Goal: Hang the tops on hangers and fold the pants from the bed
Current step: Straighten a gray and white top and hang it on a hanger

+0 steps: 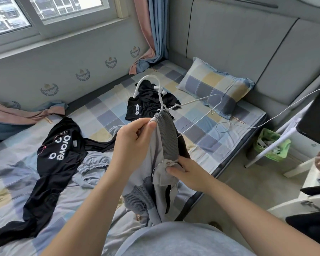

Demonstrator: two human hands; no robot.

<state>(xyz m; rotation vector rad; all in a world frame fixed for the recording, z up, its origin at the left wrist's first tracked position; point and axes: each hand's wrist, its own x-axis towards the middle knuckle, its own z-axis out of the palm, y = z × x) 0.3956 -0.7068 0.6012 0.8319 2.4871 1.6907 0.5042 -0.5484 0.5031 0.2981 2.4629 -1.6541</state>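
Both pinch grey jacket (167,133): left hand (131,143) at collar, right hand (188,174) lower.

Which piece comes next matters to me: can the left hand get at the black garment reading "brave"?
Probably, once freed: the left hand pinches the grey jacket now, but the black garment lies uncovered on the bed to its left.

- Daylight comes through a white-framed sliding window (50,17) at upper left.
- Below it runs a pale grey wall (67,58) printed with small laurel crests.
- Pink and blue curtains (151,34) hang in the corner.
- A grey padded headboard (238,52) backs a bed (211,145) with a blue, yellow and grey checked sheet and a matching pillow (214,87).
- Pale grey floor (248,191) lies at right.
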